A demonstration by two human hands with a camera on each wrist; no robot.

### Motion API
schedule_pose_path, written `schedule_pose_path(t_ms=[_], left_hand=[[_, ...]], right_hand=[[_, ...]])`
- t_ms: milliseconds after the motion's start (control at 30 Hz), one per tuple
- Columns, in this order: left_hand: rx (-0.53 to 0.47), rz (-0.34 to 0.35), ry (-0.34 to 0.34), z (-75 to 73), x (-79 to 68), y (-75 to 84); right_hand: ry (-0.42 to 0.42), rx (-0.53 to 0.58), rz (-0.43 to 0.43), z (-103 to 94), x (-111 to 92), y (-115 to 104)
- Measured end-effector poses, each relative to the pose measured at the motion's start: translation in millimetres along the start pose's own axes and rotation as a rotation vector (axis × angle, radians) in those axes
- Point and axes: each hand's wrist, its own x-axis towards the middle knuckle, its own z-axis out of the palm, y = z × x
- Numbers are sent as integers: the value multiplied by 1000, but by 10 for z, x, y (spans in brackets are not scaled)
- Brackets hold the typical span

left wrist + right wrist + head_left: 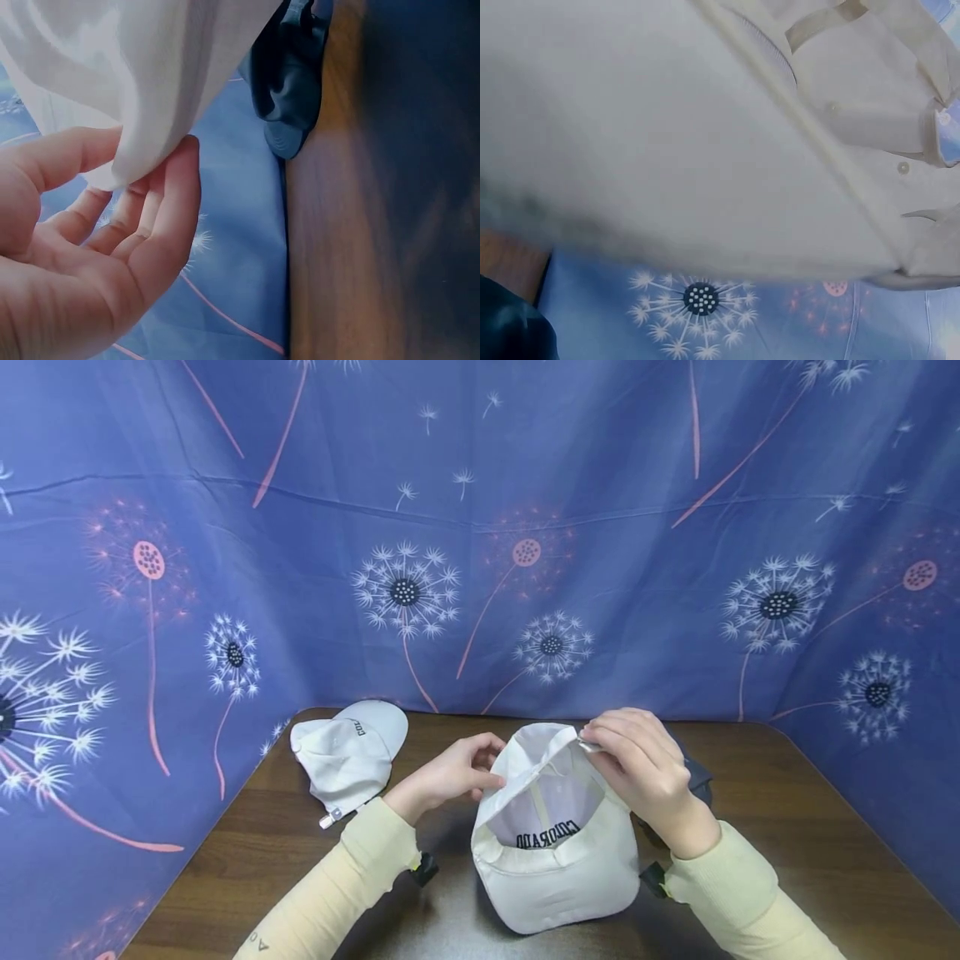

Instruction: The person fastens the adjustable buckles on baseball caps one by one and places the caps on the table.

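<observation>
A white baseball cap (558, 889) is held up between both hands in the head view, its brim toward me and its hollow inside showing. Dark COLORADO lettering (549, 835) reads reversed on the inside of the crown. My left hand (453, 770) pinches the cap's left side; in the left wrist view the thumb and fingers lie on either side of the white cloth (161, 97). With its fingertips my right hand (641, 768) grips the back strap at a small metal buckle (589, 745). The cap's pale underside (667, 135) fills most of the right wrist view, which hides that hand.
Another white cap (345, 764) lies at the back left of the brown table (780, 860), its strap buckle (330, 818) toward me. Partly hidden behind my right hand is a dark cap (699, 777). A blue dandelion-print cloth (480, 610) hangs behind and beside the table.
</observation>
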Motion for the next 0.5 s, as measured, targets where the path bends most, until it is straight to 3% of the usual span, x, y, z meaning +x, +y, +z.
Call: schedule_pose_path(t_ms=[233,500], left_hand=[[75,56,85,-49,24,95],[195,70,155,-216,48,257]], right_hand=[[6,7,9,-25,36,-5],[9,67,-12,-53,28,13]])
